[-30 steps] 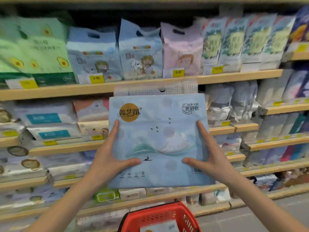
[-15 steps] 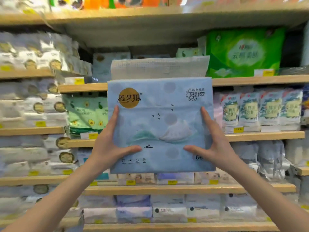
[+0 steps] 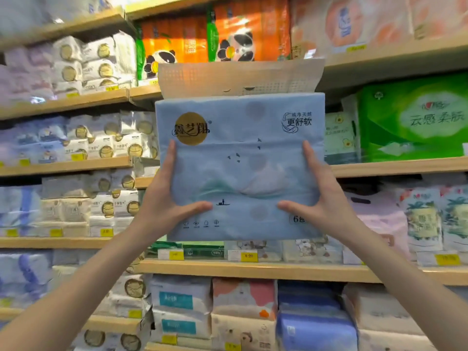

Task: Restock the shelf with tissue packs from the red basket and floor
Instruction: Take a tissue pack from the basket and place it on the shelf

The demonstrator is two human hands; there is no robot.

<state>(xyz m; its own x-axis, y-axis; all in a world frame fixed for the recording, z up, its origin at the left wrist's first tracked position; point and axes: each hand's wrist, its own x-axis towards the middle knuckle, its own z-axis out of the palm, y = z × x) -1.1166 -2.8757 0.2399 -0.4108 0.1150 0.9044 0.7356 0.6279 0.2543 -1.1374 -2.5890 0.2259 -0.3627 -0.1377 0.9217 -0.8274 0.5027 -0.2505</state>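
Goods behind the tissue pack (image 3: 240, 168) hidden, far-left packs (image 3: 27, 79) blurred, forearms (image 3: 63, 300) cropped below.

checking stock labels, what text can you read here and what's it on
"鑫艺翔": blue tissue pack, top left
"纯净天然 更舒软": same pack, top right
"6包": same pack, bottom right
"云感柔肤": green pack
"6.90": yellow price tag below the held pack
Other price tags and the print on other packs: too blurred or small to read.

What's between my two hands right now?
The blue tissue pack, gripped at its sides by the left hand and right hand; the head view shows it.
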